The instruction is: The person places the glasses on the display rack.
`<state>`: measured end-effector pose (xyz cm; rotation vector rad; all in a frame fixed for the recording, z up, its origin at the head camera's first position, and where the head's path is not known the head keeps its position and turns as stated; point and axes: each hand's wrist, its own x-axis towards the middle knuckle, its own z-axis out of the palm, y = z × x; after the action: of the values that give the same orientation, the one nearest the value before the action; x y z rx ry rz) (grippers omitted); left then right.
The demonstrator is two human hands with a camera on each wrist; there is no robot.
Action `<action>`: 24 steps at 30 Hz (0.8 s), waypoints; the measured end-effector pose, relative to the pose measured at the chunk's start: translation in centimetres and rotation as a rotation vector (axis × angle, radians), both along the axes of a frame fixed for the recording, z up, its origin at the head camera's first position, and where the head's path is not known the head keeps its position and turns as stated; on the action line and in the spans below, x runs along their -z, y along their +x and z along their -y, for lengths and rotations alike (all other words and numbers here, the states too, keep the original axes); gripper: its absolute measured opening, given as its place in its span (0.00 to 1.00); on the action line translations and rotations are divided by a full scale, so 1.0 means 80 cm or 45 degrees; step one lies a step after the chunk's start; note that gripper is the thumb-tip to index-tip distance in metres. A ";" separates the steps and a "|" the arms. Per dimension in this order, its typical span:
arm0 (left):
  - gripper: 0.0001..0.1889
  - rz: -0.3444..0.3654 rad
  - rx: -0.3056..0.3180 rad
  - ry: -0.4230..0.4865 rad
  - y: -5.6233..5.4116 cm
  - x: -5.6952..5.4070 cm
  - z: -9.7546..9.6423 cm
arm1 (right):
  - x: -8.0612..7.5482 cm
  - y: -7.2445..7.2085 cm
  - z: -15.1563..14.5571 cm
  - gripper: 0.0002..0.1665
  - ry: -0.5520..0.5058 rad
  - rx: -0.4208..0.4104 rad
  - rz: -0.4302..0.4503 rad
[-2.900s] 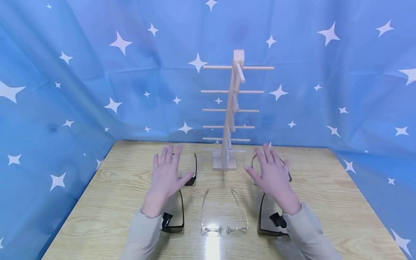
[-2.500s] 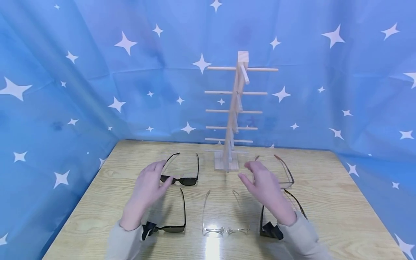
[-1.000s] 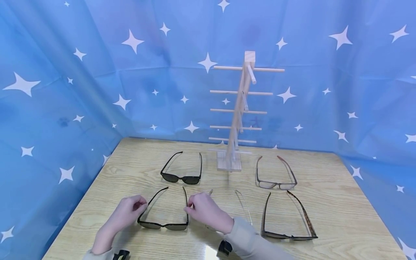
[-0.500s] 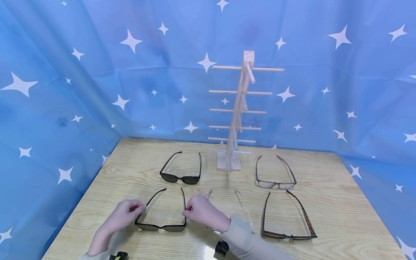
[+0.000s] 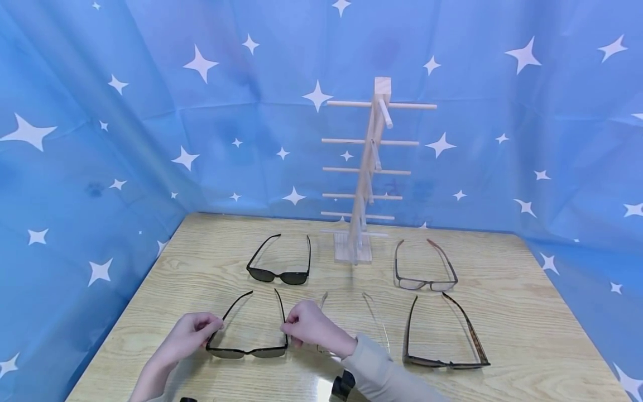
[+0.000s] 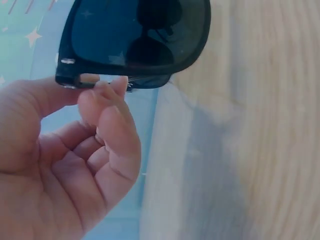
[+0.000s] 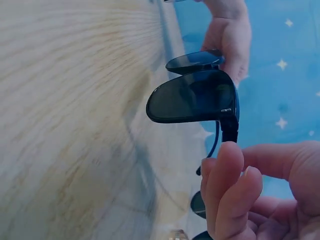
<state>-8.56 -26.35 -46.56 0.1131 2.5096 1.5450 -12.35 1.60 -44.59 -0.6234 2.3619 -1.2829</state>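
Black-framed sunglasses [image 5: 268, 352] with dark lenses are at the front left of the table, temples unfolded and pointing away from me. My left hand [image 5: 185, 337] pinches the left temple near its hinge. On the other side, my right hand [image 5: 312, 326] pinches the right temple between thumb and fingers. The left wrist view shows a lens [image 6: 120, 37] close up, just above the left fingertips [image 6: 117, 120]. In the right wrist view the sunglasses [image 7: 192, 97] stand out over the wood, the right fingers [image 7: 227, 170] at the temple.
A wooden peg rack [image 5: 369, 162] stands at the back. Other black sunglasses [image 5: 293, 278] lie behind the held pair, thin clear glasses [image 5: 385, 335] partly under my right arm. Brown-tipped glasses [image 5: 442, 287] and tortoiseshell-armed glasses [image 5: 472, 366] lie right. A blue star curtain [image 5: 241, 184] surrounds the table.
My hands, first spread over the back of the table, have come down to the front-left sunglasses and pinched both temples. Lately that pair has shifted slightly left with them.
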 end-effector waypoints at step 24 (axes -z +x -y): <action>0.14 -0.049 -0.005 0.202 -0.012 -0.038 -0.068 | -0.032 -0.002 -0.080 0.14 -0.408 0.138 0.362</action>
<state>-9.50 -20.92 -43.51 0.1620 2.4138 1.7588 -12.50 8.03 -42.05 -0.3748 2.0002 -1.6947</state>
